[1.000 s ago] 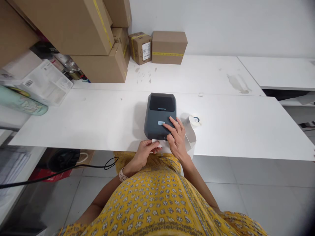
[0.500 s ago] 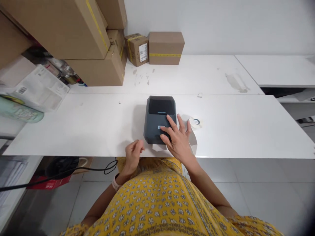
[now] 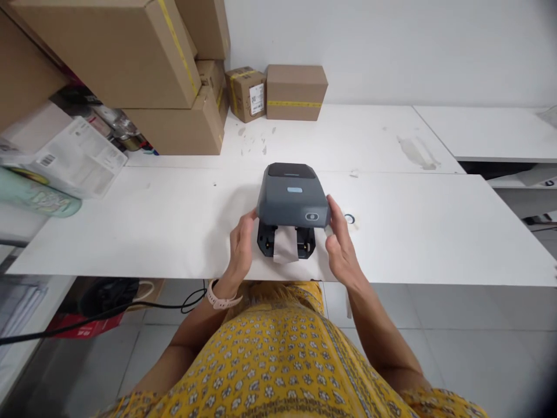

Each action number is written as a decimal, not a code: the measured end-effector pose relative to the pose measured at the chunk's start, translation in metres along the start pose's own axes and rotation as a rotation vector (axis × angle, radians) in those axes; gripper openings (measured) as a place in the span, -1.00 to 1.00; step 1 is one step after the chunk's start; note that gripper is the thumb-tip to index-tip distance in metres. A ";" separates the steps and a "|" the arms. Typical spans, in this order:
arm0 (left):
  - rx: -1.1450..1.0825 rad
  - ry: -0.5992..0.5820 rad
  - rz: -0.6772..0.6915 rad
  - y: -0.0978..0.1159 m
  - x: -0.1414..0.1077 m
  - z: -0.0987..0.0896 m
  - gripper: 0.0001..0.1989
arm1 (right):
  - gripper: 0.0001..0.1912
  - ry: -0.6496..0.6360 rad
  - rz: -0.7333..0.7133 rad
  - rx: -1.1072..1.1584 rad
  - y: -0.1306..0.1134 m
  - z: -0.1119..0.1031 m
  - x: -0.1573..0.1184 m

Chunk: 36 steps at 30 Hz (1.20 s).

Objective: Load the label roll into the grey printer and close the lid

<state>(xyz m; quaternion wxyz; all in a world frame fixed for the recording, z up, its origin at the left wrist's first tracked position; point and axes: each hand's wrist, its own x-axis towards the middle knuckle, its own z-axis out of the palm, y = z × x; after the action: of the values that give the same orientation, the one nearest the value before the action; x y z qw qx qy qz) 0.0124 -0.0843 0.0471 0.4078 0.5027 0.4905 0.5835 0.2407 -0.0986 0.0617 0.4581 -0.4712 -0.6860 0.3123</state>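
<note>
A dark grey printer-like device (image 3: 290, 200) stands on the white table with its lid tilted up at the front. Below the raised lid, a white paper strip (image 3: 286, 244) hangs out over the black base (image 3: 265, 238). At the lid's left edge is my left hand (image 3: 241, 244), its fingertips against the side. My right hand (image 3: 342, 244) holds the lid's right side, fingers along it and thumb lower down. A small white roll with a dark ring (image 3: 350, 219) lies just right of my right hand, partly covered by it.
Cardboard boxes (image 3: 174, 128) are stacked at the back left, with two smaller ones (image 3: 296, 93) by the wall. A clear package (image 3: 87, 157) and a green bottle (image 3: 39, 194) sit at the far left. A black cable (image 3: 152, 303) runs below the table edge.
The device's lid has opened upward, showing the base and more of the paper. My right hand moved from the top to the right side; my left hand moved up against the left side.
</note>
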 end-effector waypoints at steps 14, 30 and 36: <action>0.359 -0.116 -0.124 -0.038 0.064 0.013 -0.35 | -0.24 0.275 -0.333 -0.370 -0.024 -0.006 0.175; 0.535 -0.169 -0.021 -0.037 0.068 0.015 -0.27 | -0.70 -0.879 -0.235 -0.429 0.045 0.028 0.148; 0.608 -0.220 0.011 -0.036 0.064 0.012 -0.25 | -0.47 -1.011 -0.110 -0.185 0.019 0.005 0.162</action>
<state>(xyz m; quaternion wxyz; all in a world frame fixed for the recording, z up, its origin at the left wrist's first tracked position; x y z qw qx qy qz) 0.0127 -0.0132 0.0236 0.2865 0.6643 0.5923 0.3546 0.2212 0.0597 0.0973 0.0418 -0.2632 -0.8701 0.4146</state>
